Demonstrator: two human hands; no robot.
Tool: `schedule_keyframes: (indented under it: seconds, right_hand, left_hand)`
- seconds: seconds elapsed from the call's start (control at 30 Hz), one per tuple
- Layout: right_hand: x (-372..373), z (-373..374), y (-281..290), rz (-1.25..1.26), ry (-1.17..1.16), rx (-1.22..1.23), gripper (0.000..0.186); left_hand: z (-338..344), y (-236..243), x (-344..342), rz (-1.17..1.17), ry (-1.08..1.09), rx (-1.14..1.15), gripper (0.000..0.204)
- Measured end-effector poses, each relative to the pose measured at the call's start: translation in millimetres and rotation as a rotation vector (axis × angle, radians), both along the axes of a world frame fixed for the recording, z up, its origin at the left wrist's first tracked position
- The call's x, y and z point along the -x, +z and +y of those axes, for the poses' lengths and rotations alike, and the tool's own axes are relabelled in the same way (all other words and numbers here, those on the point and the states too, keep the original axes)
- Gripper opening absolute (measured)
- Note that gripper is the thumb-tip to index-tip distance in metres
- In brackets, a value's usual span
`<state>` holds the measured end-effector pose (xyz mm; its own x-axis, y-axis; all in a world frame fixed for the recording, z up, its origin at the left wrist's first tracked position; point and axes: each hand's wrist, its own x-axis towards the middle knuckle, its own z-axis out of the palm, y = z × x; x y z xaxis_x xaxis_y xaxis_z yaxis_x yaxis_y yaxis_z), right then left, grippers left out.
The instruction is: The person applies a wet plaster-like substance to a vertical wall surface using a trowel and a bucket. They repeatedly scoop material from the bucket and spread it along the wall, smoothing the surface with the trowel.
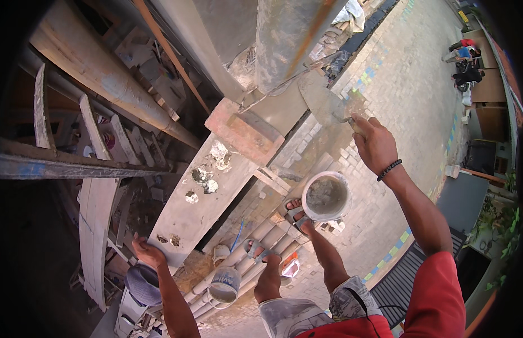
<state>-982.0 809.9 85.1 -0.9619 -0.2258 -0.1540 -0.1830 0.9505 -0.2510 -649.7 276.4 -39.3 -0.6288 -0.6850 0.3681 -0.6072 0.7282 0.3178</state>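
R hand (377, 145) w/ trowel (322, 103), L hand (149, 252) nr conc. ledge (191, 218)

Brick (253, 138) rough, matt; trowel (319, 101) dull metal; bucket (344, 198) smooth plastic.

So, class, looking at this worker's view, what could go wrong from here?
Footing: the sandalled feet seem to rest on round pipes and could slip.
Spill: the bucket of grey mix beside the right foot might get kicked over.
Fall: the reddish brick lies near the ledge's edge; if loose, a knock from the trowel in the right hand could shift it.
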Motion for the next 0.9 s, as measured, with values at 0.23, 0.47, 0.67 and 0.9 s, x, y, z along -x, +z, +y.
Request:
schedule_keyframes:
  seconds: [0.23, 0.47, 0.67, 0.9]
  right_hand:
    - [-23, 8, 26, -0.069, 0.027, 0.112, 0.039]
    - [11, 7, 12, 0.051, -0.041, 0.034, 0.038]
    - [15, -10, 2, 0.043, 0.005, -0.011, 0.038]
    - [-20, -9, 22, -0.117, 0.075, 0.043, 0.037]
  left_hand:
    - [3, 4, 2, -0.030, 0.080, -0.065, 0.023]
    - [0, 1, 1, -0.018, 0.085, -0.099, 0.015]
    - [8, 7, 6, -0.048, 0.045, -0.048, 0.027]
    - [8, 10, 6, -0.011, 0.047, -0.038, 0.032]
